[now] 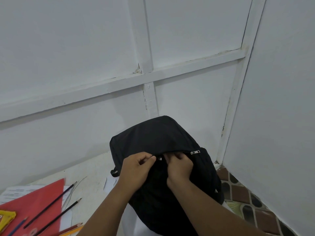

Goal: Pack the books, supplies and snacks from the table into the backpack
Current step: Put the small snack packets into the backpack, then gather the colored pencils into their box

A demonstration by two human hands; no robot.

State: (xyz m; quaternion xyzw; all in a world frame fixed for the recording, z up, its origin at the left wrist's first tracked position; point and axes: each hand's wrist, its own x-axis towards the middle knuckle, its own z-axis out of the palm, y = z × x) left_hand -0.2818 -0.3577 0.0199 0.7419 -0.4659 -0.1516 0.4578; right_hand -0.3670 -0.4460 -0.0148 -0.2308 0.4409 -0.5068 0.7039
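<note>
Both hands meet at the front of the black backpack (158,142), along its zipper line. The left hand (136,171) has its fingers curled, with thumb and forefinger pinched together on what looks like a small pull or a fold of fabric at the zipper; the pinched thing itself is too small to make out. The right hand (179,167) is curled too, its fingertips tucked into the slit of the opening, gripping the fabric edge there. Just to the right of that hand a silver zipper pull (195,152) lies flat on the seam, untouched.

The backpack stands at the far right end of the desk (92,169), close to the corner of the white panelled wall (85,48). Its long axis runs from the person away toward the wall, the rounded top end farthest off, and the zipper runs crosswise. A strap loop (114,172) sticks out at its left side.

To the left on the desk lies a red folder (34,206) over white printed sheets (17,191). Two dark pencils (51,208) lie slanting across the folder, tips pointing up and right toward the backpack. More coloured pencils (71,229) sit at the lower edge, and a yellow packet (6,218) shows at the far left. Patterned floor tiles (247,201) appear to the right of the desk.
</note>
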